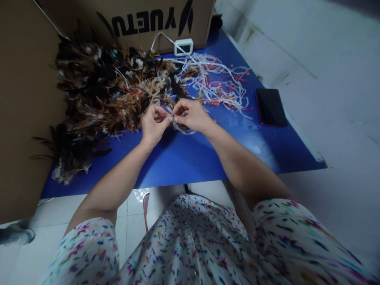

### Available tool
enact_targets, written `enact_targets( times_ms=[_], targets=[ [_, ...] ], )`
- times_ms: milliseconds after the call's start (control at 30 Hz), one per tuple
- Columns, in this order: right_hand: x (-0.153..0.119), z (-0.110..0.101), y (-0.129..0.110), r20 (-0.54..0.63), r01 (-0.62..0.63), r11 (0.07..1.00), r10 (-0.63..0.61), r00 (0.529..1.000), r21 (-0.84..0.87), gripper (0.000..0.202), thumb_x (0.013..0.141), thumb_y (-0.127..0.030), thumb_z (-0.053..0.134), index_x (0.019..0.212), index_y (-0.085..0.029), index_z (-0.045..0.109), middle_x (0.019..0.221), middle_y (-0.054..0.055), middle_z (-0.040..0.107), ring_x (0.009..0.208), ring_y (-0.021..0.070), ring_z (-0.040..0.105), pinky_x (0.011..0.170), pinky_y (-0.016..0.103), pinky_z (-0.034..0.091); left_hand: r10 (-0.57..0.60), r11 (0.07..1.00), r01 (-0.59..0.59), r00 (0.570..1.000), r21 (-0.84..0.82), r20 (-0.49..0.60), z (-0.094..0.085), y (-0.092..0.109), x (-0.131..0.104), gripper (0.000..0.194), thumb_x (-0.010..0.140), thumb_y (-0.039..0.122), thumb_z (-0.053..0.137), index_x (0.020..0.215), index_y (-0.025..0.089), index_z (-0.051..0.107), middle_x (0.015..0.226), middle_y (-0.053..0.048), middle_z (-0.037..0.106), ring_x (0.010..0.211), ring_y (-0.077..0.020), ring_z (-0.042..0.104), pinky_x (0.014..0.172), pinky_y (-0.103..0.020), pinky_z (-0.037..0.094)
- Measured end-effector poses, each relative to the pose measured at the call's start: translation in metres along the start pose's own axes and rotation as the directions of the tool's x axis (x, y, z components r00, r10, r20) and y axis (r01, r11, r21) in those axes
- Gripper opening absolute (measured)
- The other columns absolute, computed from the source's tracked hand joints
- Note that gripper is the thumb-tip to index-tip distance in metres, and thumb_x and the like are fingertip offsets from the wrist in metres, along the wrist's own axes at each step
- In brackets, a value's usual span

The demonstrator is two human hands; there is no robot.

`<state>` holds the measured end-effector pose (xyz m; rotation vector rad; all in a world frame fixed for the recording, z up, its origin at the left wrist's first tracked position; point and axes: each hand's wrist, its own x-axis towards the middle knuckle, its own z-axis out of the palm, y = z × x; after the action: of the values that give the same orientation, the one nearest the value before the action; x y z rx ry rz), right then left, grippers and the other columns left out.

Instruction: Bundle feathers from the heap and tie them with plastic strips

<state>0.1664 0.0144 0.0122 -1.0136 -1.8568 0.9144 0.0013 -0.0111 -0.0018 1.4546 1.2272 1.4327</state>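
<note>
Ribbon [180, 129], thin and translucent whitish, is at your 12 o'clock, over the flat blue tabletop [190, 166]. Your bare left hand [152, 126] and bare right hand [192, 114] both pinch it, fingertips narrow, nearly meeting. From there: brown-black feather pile [103, 93] at 10, white-and-red ribbon tangle [220, 84] at 2, black rectangular phone [271, 107] at 3.

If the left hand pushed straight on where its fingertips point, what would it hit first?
Most likely the right hand: its fingertips face those of the left hand at close range, with pale ribbon at the pinch. Whether the tips already touch is too small to tell.
</note>
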Motion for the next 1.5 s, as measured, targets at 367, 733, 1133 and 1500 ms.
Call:
enact_targets(
  times_ms=[367, 733, 1133, 1500],
  targets=[
    [-0.001, 0.003, -0.001, -0.036, -0.015, 0.996, 0.018, 0.999, 0.091, 0.018, 0.066, -0.014, 0.071, 0.078, -0.018, 0.058, 0.073, -0.001, 0.065, 0.07, 0.0128, 0.063, 0.067, 0.027, 0.05, 0.178, 0.984, -0.178, 0.984, 0.01, 0.022, -0.001, -0.02, 0.006, 0.045, 0.069, 0.037, 0.086, 0.087, 0.022, 0.047, 0.076, 0.006, 0.068, 0.066, -0.0101, 0.068, 0.061, -0.022, 0.057],
    [0.0, 0.005, 0.001, -0.038, -0.038, 0.984, 0.045, 0.998, 0.174, 0.025, 0.066, -0.009, 0.072, 0.078, -0.019, 0.053, 0.07, -0.003, 0.065, 0.067, 0.0114, 0.064, 0.066, 0.026, 0.051, 0.226, 0.974, -0.226, 0.974, -0.007, 0.001, -0.001, -0.023, 0.006, 0.05, 0.069, 0.045, 0.086, 0.091, 0.022, 0.047, 0.079, 0.004, 0.068, 0.065, -0.0103, 0.068, 0.059, -0.022, 0.057],
    [-0.001, 0.005, -0.002, -0.085, 0.012, 0.996, -0.005, 0.996, 0.091, 0.02, 0.066, -0.009, 0.067, 0.075, -0.019, 0.053, 0.069, -0.003, 0.065, 0.063, 0.0099, 0.059, 0.061, 0.024, 0.045, 0.182, 0.982, -0.181, 0.983, -0.061, 0.012, 0.0, -0.024, 0.006, 0.054, 0.067, 0.045, 0.088, 0.091, 0.023, 0.045, 0.078, 0.004, 0.067, 0.062, -0.0105, 0.067, 0.058, -0.024, 0.059],
    [0.0, 0.005, 0.0, -0.121, 0.037, 0.996, -0.028, 0.992, 0.077, 0.02, 0.066, -0.014, 0.069, 0.075, -0.02, 0.051, 0.07, -0.003, 0.064, 0.066, 0.0108, 0.057, 0.062, 0.025, 0.044, 0.151, 0.986, -0.151, 0.988, -0.072, -0.012, 0.001, -0.024, 0.005, 0.052, 0.069, 0.043, 0.086, 0.092, 0.023, 0.043, 0.078, 0.005, 0.066, 0.059, -0.0106, 0.067, 0.058, -0.025, 0.059]
  ],
)
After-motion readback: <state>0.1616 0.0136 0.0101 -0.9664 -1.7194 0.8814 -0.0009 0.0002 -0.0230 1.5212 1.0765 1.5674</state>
